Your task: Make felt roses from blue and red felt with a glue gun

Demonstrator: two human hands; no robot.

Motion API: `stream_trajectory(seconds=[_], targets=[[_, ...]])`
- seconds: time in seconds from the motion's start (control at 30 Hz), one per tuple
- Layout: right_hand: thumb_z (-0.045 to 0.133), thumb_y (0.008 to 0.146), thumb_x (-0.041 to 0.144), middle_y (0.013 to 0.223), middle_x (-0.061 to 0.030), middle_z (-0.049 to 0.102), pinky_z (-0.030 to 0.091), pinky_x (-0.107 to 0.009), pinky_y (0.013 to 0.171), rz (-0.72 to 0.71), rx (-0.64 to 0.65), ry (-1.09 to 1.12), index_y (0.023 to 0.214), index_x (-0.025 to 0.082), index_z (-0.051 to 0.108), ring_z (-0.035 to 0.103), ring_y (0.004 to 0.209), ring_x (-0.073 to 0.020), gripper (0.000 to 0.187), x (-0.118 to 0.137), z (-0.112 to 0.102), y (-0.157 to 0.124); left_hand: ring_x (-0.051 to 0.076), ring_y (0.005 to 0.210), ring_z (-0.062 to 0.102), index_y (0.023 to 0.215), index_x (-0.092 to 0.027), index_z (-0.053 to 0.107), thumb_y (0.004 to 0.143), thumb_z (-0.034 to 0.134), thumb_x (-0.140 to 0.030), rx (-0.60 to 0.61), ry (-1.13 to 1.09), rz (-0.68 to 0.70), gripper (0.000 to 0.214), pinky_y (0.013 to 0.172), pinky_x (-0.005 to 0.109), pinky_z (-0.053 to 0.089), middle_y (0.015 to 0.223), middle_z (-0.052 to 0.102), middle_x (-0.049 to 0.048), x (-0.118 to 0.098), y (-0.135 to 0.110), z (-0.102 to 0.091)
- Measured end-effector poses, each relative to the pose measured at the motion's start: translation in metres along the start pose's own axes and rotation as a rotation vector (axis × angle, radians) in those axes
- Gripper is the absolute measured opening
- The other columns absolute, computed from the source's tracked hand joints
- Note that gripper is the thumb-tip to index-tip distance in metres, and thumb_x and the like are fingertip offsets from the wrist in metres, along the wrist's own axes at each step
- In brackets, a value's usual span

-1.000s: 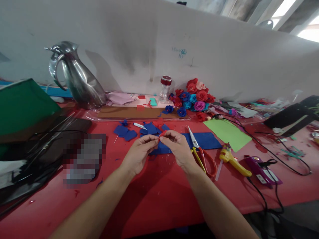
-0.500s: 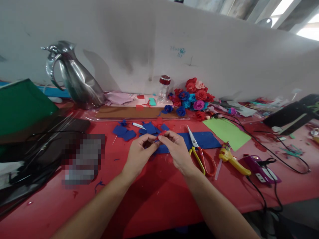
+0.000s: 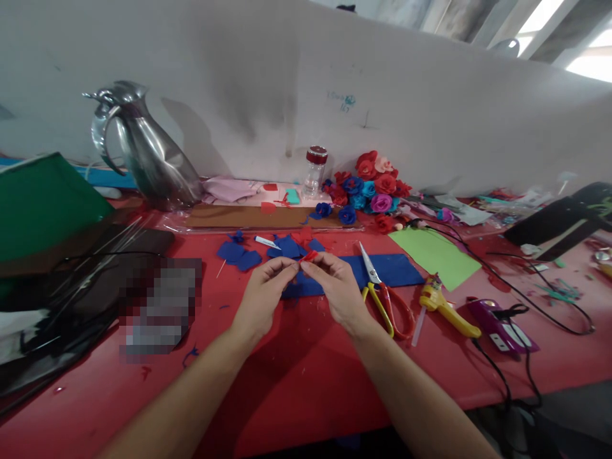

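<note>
My left hand [image 3: 268, 288] and my right hand [image 3: 338, 285] meet over the middle of the table, both closed in a pinch. Between their fingertips is a small red paper piece [image 3: 310, 256], partly hidden by the fingers. Beneath and behind the hands lies a blue paper strip [image 3: 389, 270]. Cut blue paper pieces [image 3: 248, 260] are scattered just beyond my left hand, with a white marker [image 3: 266, 241] among them. To the right of my right hand, scissors [image 3: 380, 287] with yellow and red handles rest on the strip.
A yellow glue gun [image 3: 447, 311] and a purple power strip [image 3: 502, 326] with cords lie at right, near a light green sheet [image 3: 437, 255]. Paper flowers [image 3: 377, 182], a glass jar [image 3: 314, 172] and a metal jug [image 3: 153, 153] stand along the wall. A blurred-out item [image 3: 165, 306] lies left.
My fingertips have shifted slightly around the red piece, and more of it shows above them now. My left fingers have straightened a little. The items on the table stay put.
</note>
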State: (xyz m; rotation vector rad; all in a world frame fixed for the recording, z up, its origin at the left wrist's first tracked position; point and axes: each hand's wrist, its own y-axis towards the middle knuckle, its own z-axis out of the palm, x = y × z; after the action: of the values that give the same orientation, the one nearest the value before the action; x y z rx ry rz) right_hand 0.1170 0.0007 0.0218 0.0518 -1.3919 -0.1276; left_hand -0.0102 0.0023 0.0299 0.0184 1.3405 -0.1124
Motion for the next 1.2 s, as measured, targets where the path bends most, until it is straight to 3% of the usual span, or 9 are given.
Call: stream_trajectory(seconds=[0.13, 0.4, 0.5, 0.77, 0.93, 1.2], targets=[[0.072, 0.068, 0.028, 0.066, 0.0035, 0.06, 0.042, -0.026, 0.066, -0.019, 0.001, -0.001, 0.067, 0.02, 0.063, 0.052, 0.065, -0.0116, 0.012, -0.001, 0.0, 0.0, 0.011, 0.058, 0.04, 0.061, -0.018, 0.059, 0.066, 0.065, -0.029, -0.004, -0.01, -0.033, 0.013, 0.057, 0.025, 0.032, 0.059, 0.05, -0.0034, 0.0, 0.0, 0.0], [0.074, 0.062, 0.023, 0.072, 0.004, 0.062, 0.044, -0.026, 0.07, 0.03, -0.019, 0.036, 0.074, 0.023, 0.065, 0.055, 0.07, -0.0116, 0.016, 0.002, -0.004, 0.001, 0.012, 0.064, 0.045, 0.068, -0.019, 0.062, 0.073, 0.063, -0.03, -0.092, 0.155, 0.181, 0.012, 0.062, 0.026, 0.036, 0.066, 0.054, -0.0028, 0.005, -0.001, -0.002], [0.075, 0.061, 0.025, 0.074, 0.0025, 0.065, 0.045, -0.027, 0.071, 0.075, -0.016, 0.013, 0.074, 0.022, 0.066, 0.056, 0.071, -0.0126, 0.016, 0.001, -0.002, 0.0, 0.014, 0.071, 0.051, 0.072, -0.02, 0.065, 0.072, 0.066, -0.03, -0.121, 0.105, 0.205, 0.011, 0.068, 0.027, 0.04, 0.073, 0.06, -0.001, 0.007, 0.0, -0.003], [0.075, 0.065, 0.035, 0.076, 0.0008, 0.066, 0.046, -0.031, 0.078, 0.138, 0.103, 0.064, 0.072, 0.022, 0.067, 0.058, 0.075, -0.014, 0.017, -0.003, 0.009, -0.005, 0.013, 0.074, 0.054, 0.069, -0.02, 0.067, 0.06, 0.077, -0.03, -0.107, -0.304, -0.032, 0.017, 0.072, 0.026, 0.043, 0.074, 0.063, -0.0014, 0.011, 0.002, 0.005], [0.077, 0.065, 0.034, 0.071, 0.0028, 0.064, 0.046, -0.029, 0.077, 0.174, 0.115, 0.104, 0.07, 0.021, 0.066, 0.056, 0.07, -0.0119, 0.017, -0.002, 0.007, -0.005, 0.013, 0.07, 0.055, 0.07, -0.02, 0.068, 0.065, 0.075, -0.04, -0.107, -0.4, -0.15, 0.021, 0.064, 0.026, 0.043, 0.071, 0.063, -0.0004, 0.008, 0.005, 0.003], [0.078, 0.062, 0.03, 0.069, 0.0034, 0.063, 0.047, -0.03, 0.076, 0.233, 0.21, 0.108, 0.07, 0.021, 0.066, 0.059, 0.068, -0.0117, 0.017, 0.001, 0.002, -0.003, 0.01, 0.06, 0.05, 0.061, -0.017, 0.065, 0.054, 0.081, -0.025, 0.013, -0.379, -0.211, 0.02, 0.059, 0.023, 0.041, 0.063, 0.059, -0.0023, -0.002, 0.008, -0.007]])
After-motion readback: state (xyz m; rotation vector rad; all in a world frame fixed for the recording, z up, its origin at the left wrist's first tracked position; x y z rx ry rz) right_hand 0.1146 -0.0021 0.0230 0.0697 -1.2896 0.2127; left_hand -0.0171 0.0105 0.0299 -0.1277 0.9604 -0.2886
